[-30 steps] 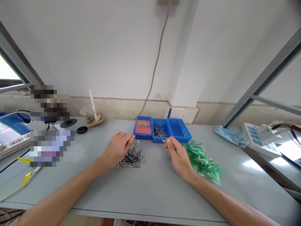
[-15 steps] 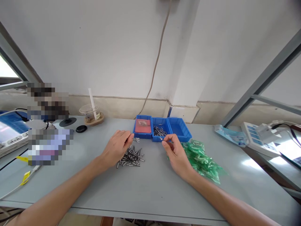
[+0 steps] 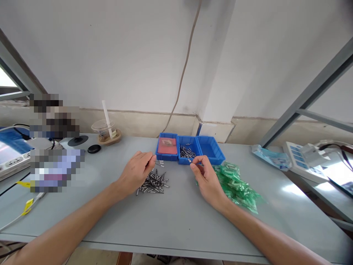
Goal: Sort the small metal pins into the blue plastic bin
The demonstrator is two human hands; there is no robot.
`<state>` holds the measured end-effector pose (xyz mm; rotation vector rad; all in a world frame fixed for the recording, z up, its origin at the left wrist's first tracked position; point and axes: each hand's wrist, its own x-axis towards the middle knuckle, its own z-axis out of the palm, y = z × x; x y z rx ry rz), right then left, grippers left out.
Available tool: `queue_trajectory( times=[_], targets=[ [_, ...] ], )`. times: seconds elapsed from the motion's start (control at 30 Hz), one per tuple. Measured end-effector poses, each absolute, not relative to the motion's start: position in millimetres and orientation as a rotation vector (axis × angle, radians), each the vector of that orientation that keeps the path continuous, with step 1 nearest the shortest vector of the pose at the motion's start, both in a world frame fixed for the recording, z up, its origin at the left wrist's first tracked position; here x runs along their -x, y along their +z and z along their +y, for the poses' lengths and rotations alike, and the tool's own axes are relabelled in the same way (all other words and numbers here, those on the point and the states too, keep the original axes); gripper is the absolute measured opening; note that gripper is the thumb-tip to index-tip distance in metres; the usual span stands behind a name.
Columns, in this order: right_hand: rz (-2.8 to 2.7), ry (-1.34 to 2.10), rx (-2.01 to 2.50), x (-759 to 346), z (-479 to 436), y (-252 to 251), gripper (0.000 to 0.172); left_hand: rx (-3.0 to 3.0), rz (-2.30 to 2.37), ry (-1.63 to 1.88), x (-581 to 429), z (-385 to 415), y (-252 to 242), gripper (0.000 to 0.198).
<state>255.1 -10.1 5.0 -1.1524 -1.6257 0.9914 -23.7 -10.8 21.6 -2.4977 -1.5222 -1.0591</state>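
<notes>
My left hand (image 3: pixel 137 170) is closed over the table with several thin metal pins (image 3: pixel 159 163) sticking out past its thumb and fingertips. Under and beside it lies a loose pile of dark and silver metal pins (image 3: pixel 154 183), partly covered by the hand. My right hand (image 3: pixel 205 176) pinches a tiny pale piece (image 3: pixel 189 160) between thumb and forefinger; it is too small to name. That hand hovers just in front of the middle blue bin (image 3: pixel 180 160), in which more metal pins (image 3: pixel 187 151) lie. Green plastic bags (image 3: pixel 238 187) with small pale pieces inside are by my right wrist.
The left blue bin (image 3: pixel 167 157) holds a red packet (image 3: pixel 167 146); the right blue bin (image 3: pixel 211 149) shows its bottom. Further left are a lidded plastic cup (image 3: pixel 103 127) and a black round object (image 3: pixel 94 148). Power strips (image 3: pixel 302 163) and cables line both sides, with a wall behind.
Both hands stay almost in place, still closed on their pieces. The view has shifted slightly, so the scene sits a little higher in the picture.
</notes>
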Motion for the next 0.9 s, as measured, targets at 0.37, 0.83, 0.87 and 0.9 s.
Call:
queue_trajectory(
  times=[0.37, 0.83, 0.87, 0.9],
  targets=[
    [-1.524, 1.161, 1.074, -254, -2, 0, 0.034, 2.471, -1.518, -1.081, 25, -10, 21, 0.038],
    [-1.421, 1.294, 1.034, -254, 0, 0, 0.03, 2.546, -1.443, -1.049, 26, -7, 18, 0.036],
    [-1.43, 1.282, 1.038, -254, 0, -1, 0.03, 2.558, -1.444, -1.039, 26, -7, 17, 0.036],
    [-1.436, 1.272, 1.043, -254, 0, -2, 0.03, 2.57, -1.445, -1.03, 25, -8, 17, 0.035]
  ],
)
